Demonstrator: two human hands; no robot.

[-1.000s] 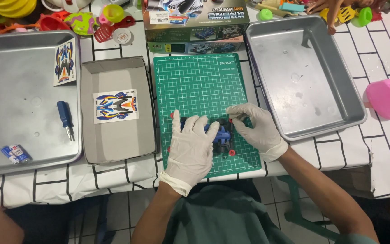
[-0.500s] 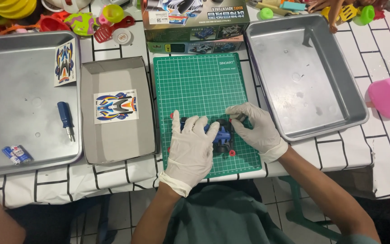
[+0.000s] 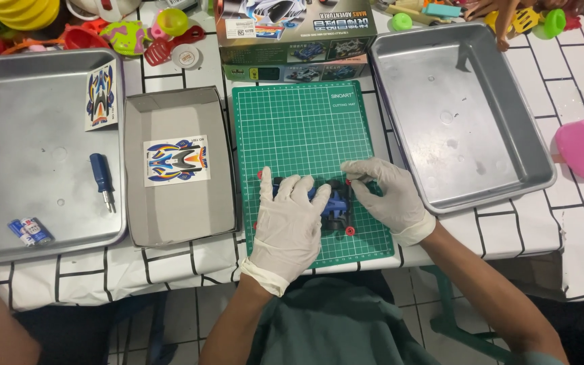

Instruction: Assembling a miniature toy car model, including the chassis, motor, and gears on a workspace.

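A small blue and black toy car chassis with red rollers lies on the near part of a green cutting mat. My left hand, in a white glove, rests on its left part with the fingers spread over it. From the right, my gloved right hand grips the car's far right end with thumb and fingers. Much of the car is hidden under both hands.
A grey cardboard lid with a sticker sheet lies left of the mat. The left metal tray holds a blue screwdriver, batteries and another sticker sheet. At right sits a second metal tray, behind the mat a kit box.
Both hands stay on the toy car with only slight finger shifts. Nothing else has moved.
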